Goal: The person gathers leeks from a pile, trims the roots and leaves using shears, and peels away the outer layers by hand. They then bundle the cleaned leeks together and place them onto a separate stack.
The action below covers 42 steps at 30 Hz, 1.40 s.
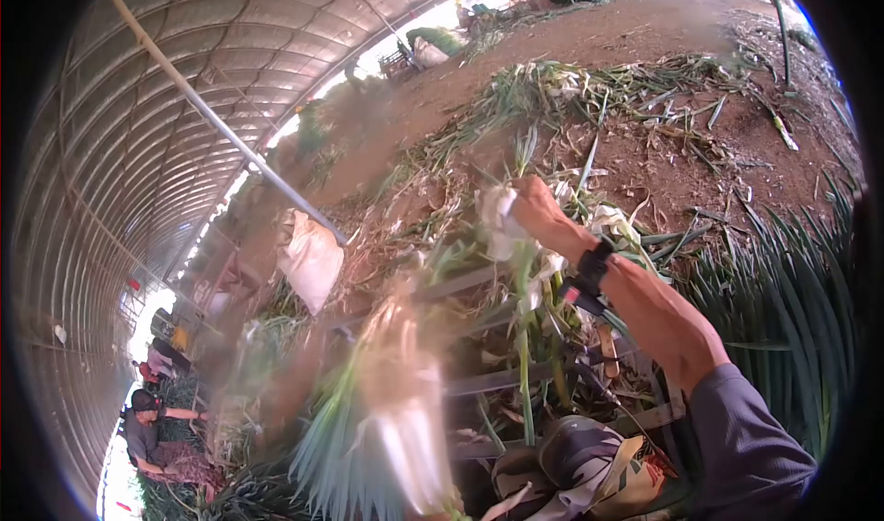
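Observation:
My right hand (pixel 536 206) reaches out over the ground litter, with a dark watch (pixel 597 261) on its wrist. Its fingers look closed on pale green onion leaves (pixel 500 219), which are blurred. A yellow-green stalk (pixel 525 378) hangs below, over the metal frame (pixel 479 383). Low in the middle of the view is a bunch of green onions (pixel 414 457), its white stalks smeared and its green tops (pixel 331 438) fanned to the left. No clear outline of my left hand shows. My knee in camouflage cloth (pixel 575 457) is at the bottom.
Trimmed leaves (pixel 562 88) lie heaped on brown soil beyond the hand. Long green onion tops (pixel 783 309) stand at the right. A pale sack (pixel 311 259) is beside a slanting pole (pixel 221 125). At the far left sits another person (pixel 152 434). Blurry patches veil parts of the view.

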Tool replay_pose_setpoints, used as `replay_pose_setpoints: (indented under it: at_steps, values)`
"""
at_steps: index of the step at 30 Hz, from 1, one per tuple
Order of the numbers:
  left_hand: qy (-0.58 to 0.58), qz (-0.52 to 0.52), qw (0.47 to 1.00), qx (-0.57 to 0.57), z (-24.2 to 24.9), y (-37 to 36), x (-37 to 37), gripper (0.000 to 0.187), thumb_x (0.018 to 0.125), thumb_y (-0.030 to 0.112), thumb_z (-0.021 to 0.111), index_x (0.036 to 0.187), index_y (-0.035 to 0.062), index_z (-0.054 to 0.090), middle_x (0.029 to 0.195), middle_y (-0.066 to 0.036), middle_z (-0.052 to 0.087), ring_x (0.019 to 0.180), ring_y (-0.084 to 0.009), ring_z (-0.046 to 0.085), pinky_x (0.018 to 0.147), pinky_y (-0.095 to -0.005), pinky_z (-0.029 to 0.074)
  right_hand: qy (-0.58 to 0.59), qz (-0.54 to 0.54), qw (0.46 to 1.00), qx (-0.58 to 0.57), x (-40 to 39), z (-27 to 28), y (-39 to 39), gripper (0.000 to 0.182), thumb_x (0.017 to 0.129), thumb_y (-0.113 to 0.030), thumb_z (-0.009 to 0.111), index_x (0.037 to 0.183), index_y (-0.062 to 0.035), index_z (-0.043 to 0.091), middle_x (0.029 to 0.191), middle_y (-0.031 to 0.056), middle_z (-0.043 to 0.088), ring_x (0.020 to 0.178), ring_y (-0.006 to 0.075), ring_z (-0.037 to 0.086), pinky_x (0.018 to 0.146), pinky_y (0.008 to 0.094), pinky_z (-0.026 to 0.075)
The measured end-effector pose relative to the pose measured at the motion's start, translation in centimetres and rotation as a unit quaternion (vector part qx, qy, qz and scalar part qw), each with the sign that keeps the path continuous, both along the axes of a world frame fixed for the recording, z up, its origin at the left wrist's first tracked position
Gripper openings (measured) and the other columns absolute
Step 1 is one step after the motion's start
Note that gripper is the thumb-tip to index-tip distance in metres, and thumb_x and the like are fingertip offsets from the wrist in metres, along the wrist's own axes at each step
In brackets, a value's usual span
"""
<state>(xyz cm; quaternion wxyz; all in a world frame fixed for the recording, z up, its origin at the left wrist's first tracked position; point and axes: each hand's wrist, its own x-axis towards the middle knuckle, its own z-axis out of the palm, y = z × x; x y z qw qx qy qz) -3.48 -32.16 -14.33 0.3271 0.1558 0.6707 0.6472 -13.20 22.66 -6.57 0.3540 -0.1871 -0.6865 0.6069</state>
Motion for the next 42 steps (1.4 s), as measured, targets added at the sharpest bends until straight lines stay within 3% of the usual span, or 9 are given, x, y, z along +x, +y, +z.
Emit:
replay_pose_setpoints:
  at_steps: [3,9,16,20,22,24,27,31,42]
  values:
    - [-0.024,0.006,0.998,-0.05,0.8,-0.7,-1.2,0.037,0.1,0.026,0.056,0.11,-0.005,0.072,0.118,-0.02,0.071,0.116,-0.0318,0.065,0.103,-0.0426,0.047,-0.082,0.017,0.865,0.495,-1.5,-7.0,-0.5,0.02,0.084,-0.004,0.057,0.099,0.0018,0.069,0.083,0.0125,0.069,0.069,0.021,0.067,0.063,0.0356,0.054]
    - [-0.044,0.009,0.995,-0.094,1.9,-1.1,-2.4,0.036,0.099,0.026,0.057,0.11,-0.0049,0.072,0.118,-0.02,0.071,0.115,-0.0318,0.065,0.102,-0.0429,0.048,0.122,0.239,0.894,0.359,3.6,-8.0,-13.9,0.048,0.078,-0.007,0.066,0.126,-0.0054,0.063,0.093,0.019,0.071,0.08,0.0349,0.071,0.072,0.0442,0.058]
    - [-0.056,-0.004,0.994,-0.099,1.2,-0.2,-2.0,0.036,0.099,0.026,0.058,0.11,-0.0048,0.072,0.118,-0.02,0.071,0.115,-0.0317,0.065,0.101,-0.0433,0.048,-0.056,0.343,0.887,0.304,-2.3,-13.7,-19.5,0.071,0.082,-0.01,0.069,0.148,-0.0051,0.042,0.123,0.0221,0.063,0.102,0.0318,0.067,0.086,0.0386,0.057]
    - [-0.07,-0.009,0.993,-0.096,0.4,0.3,-1.4,0.035,0.098,0.026,0.058,0.11,-0.0048,0.072,0.118,-0.021,0.07,0.115,-0.0317,0.065,0.101,-0.0435,0.049,0.087,0.219,0.948,-0.214,-3.6,-8.4,-14.4,0.046,0.088,-0.002,0.067,0.132,-0.0042,0.055,0.128,0.0165,0.061,0.116,0.0285,0.061,0.094,0.0381,0.057]
    - [-0.078,-0.011,0.992,-0.094,0.4,0.2,-1.6,0.035,0.098,0.026,0.058,0.109,-0.0048,0.072,0.118,-0.021,0.07,0.114,-0.0317,0.065,0.1,-0.0436,0.049,0.087,0.21,0.952,-0.203,-1.8,-1.5,-9.5,0.031,0.096,0.002,0.054,0.127,0.0002,0.058,0.096,0.0039,0.07,0.059,0.0079,0.061,0.052,0.0194,0.053]
    - [-0.081,-0.015,0.992,-0.099,0.4,0.0,-1.9,0.035,0.098,0.026,0.059,0.109,-0.0047,0.072,0.118,-0.021,0.07,0.114,-0.0317,0.066,0.1,-0.0437,0.049,0.103,0.23,0.954,-0.164,1.5,3.0,-8.6,0.033,0.098,-0.002,0.053,0.13,0.0051,0.057,0.095,0.011,0.073,0.069,0.0183,0.071,0.058,0.0247,0.06]
    - [-0.095,-0.031,0.99,-0.103,0.3,-0.1,-2.8,0.035,0.098,0.026,0.059,0.109,-0.0047,0.072,0.118,-0.021,0.07,0.114,-0.0317,0.066,0.1,-0.0439,0.049,-0.018,0.211,0.906,0.366,3.9,3.1,-10.3,0.042,0.093,-0.012,0.059,0.13,0.0082,0.056,0.089,0.0199,0.072,0.072,0.0277,0.072,0.064,0.0352,0.062]
    - [-0.122,-0.075,0.988,-0.05,-1.3,1.0,-3.6,0.032,0.096,0.023,0.062,0.109,-0.004,0.072,0.119,-0.02,0.07,0.112,-0.0316,0.066,0.097,-0.0449,0.051,0.027,0.29,0.835,0.466,0.5,-4.6,-15.8,0.034,0.085,-0.012,0.062,0.115,0.002,0.063,0.085,0.0202,0.069,0.071,0.0294,0.069,0.066,0.0401,0.06]
    - [-0.157,0.078,0.983,-0.05,-1.5,2.0,0.3,0.046,0.106,0.026,0.048,0.144,-0.0016,0.048,0.144,-0.018,0.054,0.133,-0.0284,0.05,0.109,-0.0433,0.042,0.275,0.067,0.959,0.001,-1.4,11.2,-3.8,0.023,0.093,-0.004,0.055,0.109,-0.0024,0.071,0.095,0.0126,0.071,0.079,0.0203,0.07,0.061,0.0315,0.06]
